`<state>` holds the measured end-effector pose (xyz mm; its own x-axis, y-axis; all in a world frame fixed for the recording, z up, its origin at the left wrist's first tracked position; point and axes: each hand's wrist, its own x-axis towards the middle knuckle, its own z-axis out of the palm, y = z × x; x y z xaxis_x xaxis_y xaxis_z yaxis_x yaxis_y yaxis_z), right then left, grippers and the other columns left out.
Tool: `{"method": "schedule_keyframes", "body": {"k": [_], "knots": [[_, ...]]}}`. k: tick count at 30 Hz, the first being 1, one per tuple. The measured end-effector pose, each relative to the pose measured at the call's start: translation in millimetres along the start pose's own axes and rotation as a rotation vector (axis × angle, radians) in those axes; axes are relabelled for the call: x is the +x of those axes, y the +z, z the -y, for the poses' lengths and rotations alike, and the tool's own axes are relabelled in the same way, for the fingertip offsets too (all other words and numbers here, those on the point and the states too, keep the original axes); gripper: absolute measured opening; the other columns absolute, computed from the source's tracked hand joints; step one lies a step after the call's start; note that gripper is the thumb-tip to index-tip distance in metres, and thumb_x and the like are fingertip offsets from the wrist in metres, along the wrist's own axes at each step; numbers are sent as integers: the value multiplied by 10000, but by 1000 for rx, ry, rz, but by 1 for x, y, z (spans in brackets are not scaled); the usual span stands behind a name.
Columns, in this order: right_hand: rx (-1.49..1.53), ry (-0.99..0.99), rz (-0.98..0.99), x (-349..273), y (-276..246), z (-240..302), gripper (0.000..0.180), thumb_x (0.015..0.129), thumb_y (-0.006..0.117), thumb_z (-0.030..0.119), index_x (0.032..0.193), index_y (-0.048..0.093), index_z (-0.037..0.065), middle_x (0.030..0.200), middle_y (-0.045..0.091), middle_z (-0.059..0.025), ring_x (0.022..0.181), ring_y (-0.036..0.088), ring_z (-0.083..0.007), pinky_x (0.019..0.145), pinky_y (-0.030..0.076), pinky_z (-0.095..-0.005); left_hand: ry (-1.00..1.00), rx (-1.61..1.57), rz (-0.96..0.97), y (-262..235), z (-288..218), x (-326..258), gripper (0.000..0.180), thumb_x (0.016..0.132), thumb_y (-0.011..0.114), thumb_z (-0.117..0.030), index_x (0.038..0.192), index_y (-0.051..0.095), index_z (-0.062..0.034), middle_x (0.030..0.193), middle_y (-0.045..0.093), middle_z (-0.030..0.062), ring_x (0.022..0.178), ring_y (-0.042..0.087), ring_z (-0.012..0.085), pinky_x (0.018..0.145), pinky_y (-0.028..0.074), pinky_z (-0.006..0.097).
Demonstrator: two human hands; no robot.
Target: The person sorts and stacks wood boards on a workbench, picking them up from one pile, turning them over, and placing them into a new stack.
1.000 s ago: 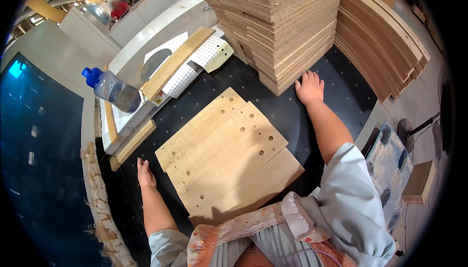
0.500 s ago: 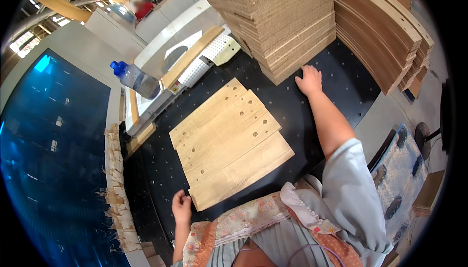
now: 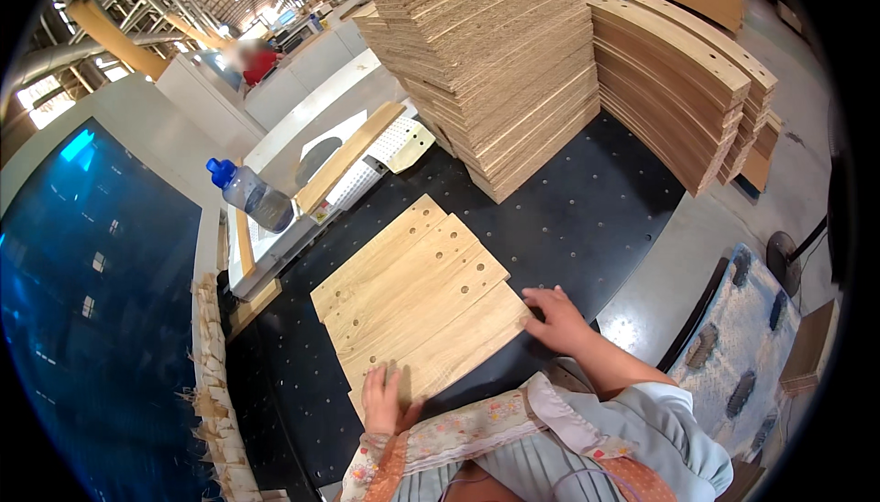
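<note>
Several light wooden boards [image 3: 408,288] lie side by side in front of me, their ends stepped; round holes show in all but the nearest board [image 3: 458,342]. My left hand [image 3: 383,398] rests on that plain board's left end, fingers stretched out flat. At its right end is my right hand [image 3: 555,323], thumb and fingers apart, the tips at or just beside the board's corner. Whether they touch it is hard to make out. Neither hand grips anything.
The boards lie on a black table [image 3: 587,218] dotted with small holes. Behind stands a tall stack of chipboard panels [image 3: 504,71], with curved wooden panels [image 3: 669,89] to its right. A blue-capped bottle [image 3: 252,198] sits on a white ledge at left, near a blue glossy panel [image 3: 101,319].
My right hand has come back from beside the chipboard stack to the nearest board's right end. My left hand has moved from beside that board onto its surface. The view has shifted.
</note>
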<state>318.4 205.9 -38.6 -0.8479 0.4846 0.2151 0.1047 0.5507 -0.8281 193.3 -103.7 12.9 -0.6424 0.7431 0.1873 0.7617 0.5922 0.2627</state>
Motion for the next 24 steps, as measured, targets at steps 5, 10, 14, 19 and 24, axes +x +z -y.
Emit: {"method": "schedule_keyframes", "body": {"k": [5,10,14,19,24], "knots": [[-16,-29,6,2,-7,14,338,745,601,203,1028,589,19,942,622,-143,949,558,-304,904,394,-413,124,-9,159,10,-15,20,830,654,723,-477,1299,405,-64,1375,280,230,1294,207,430,1050,168,523],[-54,-167,-27,1,15,19,249,730,590,171,932,610,27,788,608,-130,808,573,-305,827,424,-402,135,-6,143,18,-13,15,853,656,709,-497,1325,384,-80,1378,271,241,1298,199,431,1050,151,537],[5,-328,43,-2,43,26,245,724,603,160,931,608,31,788,611,-139,788,574,-303,773,436,-399,151,54,189,26,-2,12,856,646,709,-492,1324,385,-83,1374,279,240,1301,206,420,1046,142,554],[57,-478,270,-9,86,36,383,732,637,237,1053,577,37,898,626,-145,901,565,-306,840,414,-402,68,74,231,20,16,-1,837,627,731,-451,1297,403,-73,1356,318,224,1287,258,387,1049,146,548],[24,-483,709,2,104,55,564,807,613,352,1250,451,42,1155,545,-178,1131,460,-308,975,329,-418,-22,77,170,1,36,-20,785,607,762,-363,1249,439,-46,1329,367,203,1258,312,370,1047,183,522]]}}
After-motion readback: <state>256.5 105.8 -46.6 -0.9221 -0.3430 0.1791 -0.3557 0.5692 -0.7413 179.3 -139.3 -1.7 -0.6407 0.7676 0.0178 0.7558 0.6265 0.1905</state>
